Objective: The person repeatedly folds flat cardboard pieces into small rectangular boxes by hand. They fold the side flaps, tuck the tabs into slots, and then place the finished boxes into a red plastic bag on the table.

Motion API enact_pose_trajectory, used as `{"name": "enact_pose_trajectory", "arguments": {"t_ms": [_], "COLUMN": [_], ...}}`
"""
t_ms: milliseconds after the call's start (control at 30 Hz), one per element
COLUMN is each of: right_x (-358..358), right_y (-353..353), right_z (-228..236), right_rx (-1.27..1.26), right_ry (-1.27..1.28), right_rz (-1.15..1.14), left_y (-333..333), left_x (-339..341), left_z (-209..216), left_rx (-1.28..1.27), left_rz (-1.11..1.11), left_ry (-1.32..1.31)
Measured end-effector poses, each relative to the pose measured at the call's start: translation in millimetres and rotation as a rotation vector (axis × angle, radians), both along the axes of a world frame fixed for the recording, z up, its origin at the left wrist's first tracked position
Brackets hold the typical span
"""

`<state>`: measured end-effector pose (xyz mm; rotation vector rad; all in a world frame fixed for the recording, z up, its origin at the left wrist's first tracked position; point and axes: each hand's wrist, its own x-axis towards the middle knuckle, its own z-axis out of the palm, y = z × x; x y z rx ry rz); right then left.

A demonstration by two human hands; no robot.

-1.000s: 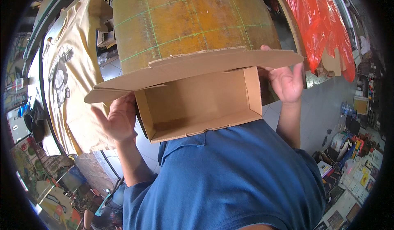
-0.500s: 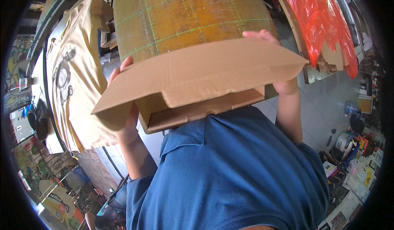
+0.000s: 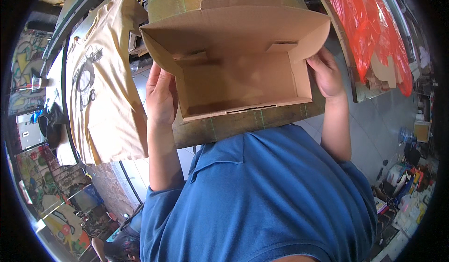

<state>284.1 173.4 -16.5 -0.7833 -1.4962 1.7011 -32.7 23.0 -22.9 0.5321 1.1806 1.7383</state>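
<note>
A brown cardboard box [image 3: 238, 82] stands in front of me with its lid raised at the far side and nothing visible inside. Its lid carries a tuck flap along the far edge and curved side flaps. My left hand [image 3: 161, 93] grips the box's left side near the lid's hinge, fingers partly hidden behind the cardboard. At the right side my right hand [image 3: 326, 72] holds the corner where the lid's side flap meets the wall, thumb toward me. Beneath the box lies a worn brown board [image 3: 191, 136] marked with green grid lines.
To the left, a cream T-shirt [image 3: 110, 93] with a dark print is spread on a stand. Red plastic sheeting [image 3: 355, 33] hangs over a wooden surface at the right, near cardboard pieces [image 3: 383, 72]. A person [image 3: 121, 250] is partly visible at lower left.
The lid has swung up and away from me, exposing the box's inside. Both hands have shifted to the box's sides, and the box has moved farther from my body.
</note>
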Motion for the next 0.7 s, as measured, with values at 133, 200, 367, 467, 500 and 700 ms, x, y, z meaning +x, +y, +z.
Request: {"name": "enact_pose_trajectory", "arguments": {"t_ms": [133, 200, 367, 467, 500, 700], "right_x": [3, 9, 12, 12, 9, -17], "right_y": [1, 3, -8, -14, -19, -17], "right_z": [-4, -9, 4, -2, -3, 1], "right_rx": [0.067, 0.124, -0.041, 0.142, 0.153, 0.332], "right_ry": [-0.034, 0.032, 0.173, -0.027, -0.047, -0.071], "right_rz": [0.031, 0.127, 0.216, 0.152, 0.098, -0.120], "left_y": [-11, -11, -19, -24, -26, -1], "left_x": [-22, -11, -4, 4, 6, 16], "left_z": [-12, -10, 8, 15, 15, 11], "left_rx": [0.207, 0.198, 0.035, -0.086, -0.120, -0.058], "left_rz": [-0.213, -0.167, -0.215, -0.146, -0.131, 0.046], "left_ry": [-0.182, -0.053, 0.145, 0.175, 0.183, 0.520]}}
